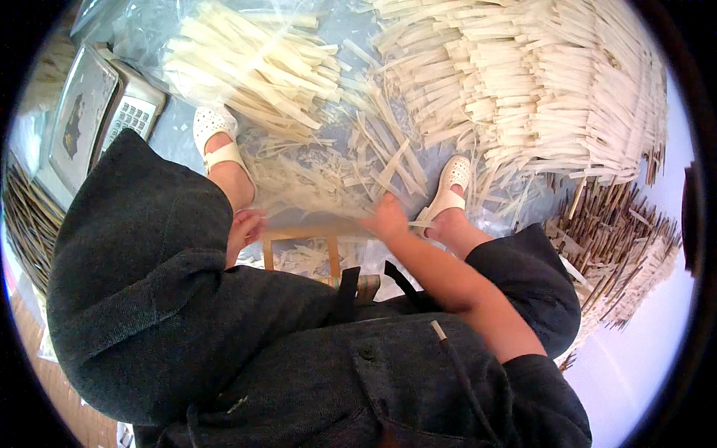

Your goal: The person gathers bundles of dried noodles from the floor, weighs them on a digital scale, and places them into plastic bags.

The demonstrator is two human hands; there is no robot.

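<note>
A thin, pale translucent strip (317, 226), smeared by motion, stretches between my hands above the floor. My right hand (388, 218) is closed on its right end. At the other end, my left hand (245, 230) has its fingers bent and fingertips against the strip; my thigh partly hides this hand. Below and beyond them lie loose pale scraps and shavings (306, 173). Farther off, a heap of cream-coloured flat strips (250, 67) rests on clear plastic sheeting.
Layered bundles of pale strips (523, 89) fill the far right, with thin brown sticks (612, 224) below them. A scale with a keypad (131, 116) stands far left, near dark sticks (31, 216). White shoes (216, 131) flank the scraps. A wooden frame (334, 254) shows between my legs.
</note>
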